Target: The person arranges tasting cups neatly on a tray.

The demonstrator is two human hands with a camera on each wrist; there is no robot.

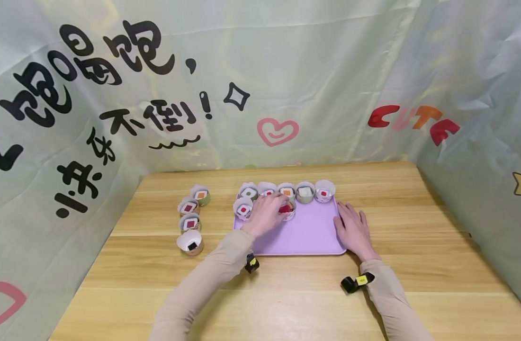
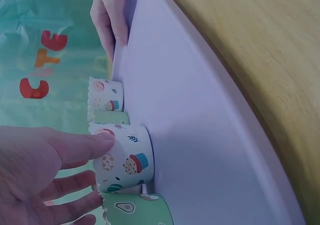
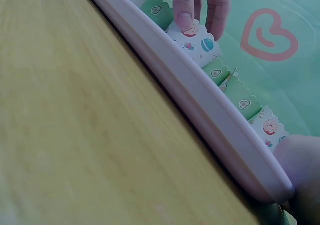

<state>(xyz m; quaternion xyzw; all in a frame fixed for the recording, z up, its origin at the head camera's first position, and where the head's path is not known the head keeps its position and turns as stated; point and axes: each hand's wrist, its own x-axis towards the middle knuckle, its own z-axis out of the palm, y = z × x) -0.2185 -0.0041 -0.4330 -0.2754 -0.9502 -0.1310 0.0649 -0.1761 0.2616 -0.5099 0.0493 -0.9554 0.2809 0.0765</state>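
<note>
My left hand [image 1: 266, 213] pinches the rim of a white baking cup [image 2: 131, 157] printed with cupcakes and donuts. Its thumb lies on the outer wall, and the other fingers reach behind the rim. This cup sits on a lilac tray [image 1: 303, 237], in front of a back row of several similar cups; something red shows inside it. Next to it stands a green cup [image 2: 137, 210] with avocado prints. At the tray's right edge rests my right hand [image 1: 354, 229], its fingers extended and holding no cup.
Left of the tray, several cups form a column on the wooden table [image 1: 137, 265], including a white-lined cup [image 1: 190, 242] with a black piece inside. Another white cup [image 1: 243, 208] stands at the tray's left side. A printed cloth [image 1: 328, 71] hangs behind the table.
</note>
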